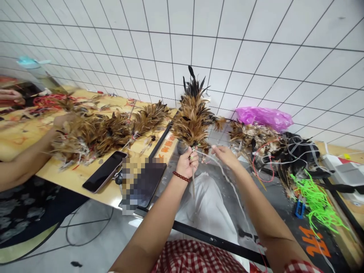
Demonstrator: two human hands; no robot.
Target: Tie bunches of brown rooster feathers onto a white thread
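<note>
My left hand [187, 163], with a beaded bracelet at the wrist, is closed around the thin stick of a feather duster [193, 117]. The duster stands upright, its brown feathers tipped with black ones at the top, and the bare stick end pokes out below my fist. Just right of the lowest feathers, my right hand [225, 156] is closed in a pinch; what lies between the fingertips is too small to make out. A pale string [227, 178] runs from the binding near my left hand, passes under my right hand and hangs down toward my lap.
On the right lie loose feathers [256, 138], a pink plastic bag [264, 116], bright green ties [318, 204] and a small blue-handled tool [300, 206]. Leftward are more feather dusters [105, 132], a phone [105, 171] and a co-worker's arm [28, 163]. A tiled wall rises behind.
</note>
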